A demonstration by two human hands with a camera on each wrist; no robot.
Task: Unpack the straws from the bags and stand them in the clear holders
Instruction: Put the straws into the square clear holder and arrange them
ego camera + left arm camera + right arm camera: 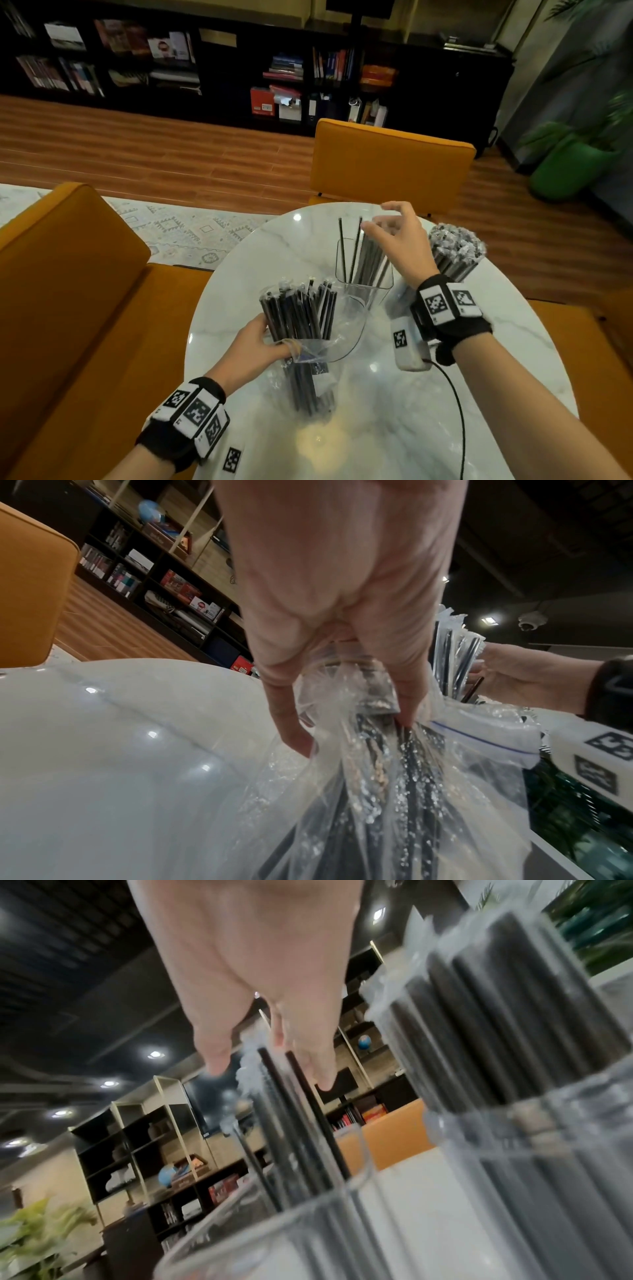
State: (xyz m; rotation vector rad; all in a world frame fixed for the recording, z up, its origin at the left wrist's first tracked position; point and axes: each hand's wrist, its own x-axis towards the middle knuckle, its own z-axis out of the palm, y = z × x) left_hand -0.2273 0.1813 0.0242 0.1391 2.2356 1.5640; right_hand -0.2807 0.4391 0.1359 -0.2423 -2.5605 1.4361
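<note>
My left hand grips a clear zip bag low over the white round table. Black wrapped straws stick up out of the bag's mouth. In the left wrist view the fingers pinch the bag round the bundle. My right hand hovers, fingers spread, over the tops of several straws leaning in a clear holder. Seen from the right wrist, the straight fingers flank the straw tips above the holder's rim. The hand holds nothing.
A second clear holder packed full of wrapped straws stands at the table's right edge, close behind my right wrist. An orange chair faces me beyond the table and an orange sofa lies to the left. A black cable trails from my right wrist.
</note>
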